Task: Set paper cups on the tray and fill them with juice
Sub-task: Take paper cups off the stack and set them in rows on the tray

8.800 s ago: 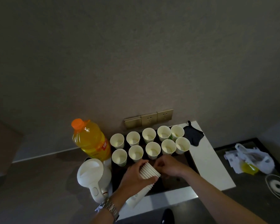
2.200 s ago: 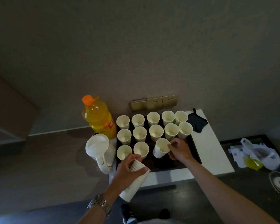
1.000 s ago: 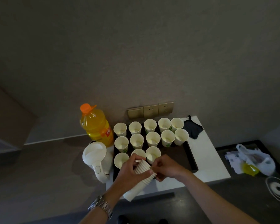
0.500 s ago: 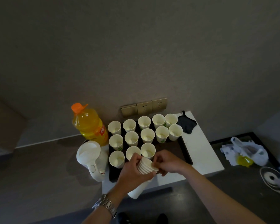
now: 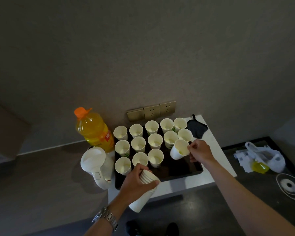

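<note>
Nearest, the left hand [image 5: 136, 181], a metal watch [image 5: 107, 217] on its wrist, grips a nested stack of white paper cups [image 5: 144, 191], held tilted over the front edge of the white counter slab [image 5: 218, 155]. Several rims show in the stack; the exact number cannot be told.

Further in, the right hand [image 5: 200, 151] pinches the rim of a single white paper cup [image 5: 179, 149], tilted, just above the bare right part of the black rectangular tray [image 5: 182, 169].

On the tray stand thirteen upright white paper cups: three in the near row [image 5: 140, 160], five in the middle row [image 5: 154, 141], five in the far row [image 5: 152, 127]. None shows visible juice.

Left of the tray sits one white electric kettle [image 5: 97, 165], touching or nearly touching the tray's edge. Behind it stands one large plastic bottle of orange juice with an orange cap [image 5: 94, 130]. One dark cloth pad [image 5: 197, 127] lies beside the far right cups. On the wall behind is a strip of three brass-coloured socket plates [image 5: 151, 110].

Far right, on the dark surface, are one white plastic bag [image 5: 266, 156] with something yellow in it, and loose papers.
</note>
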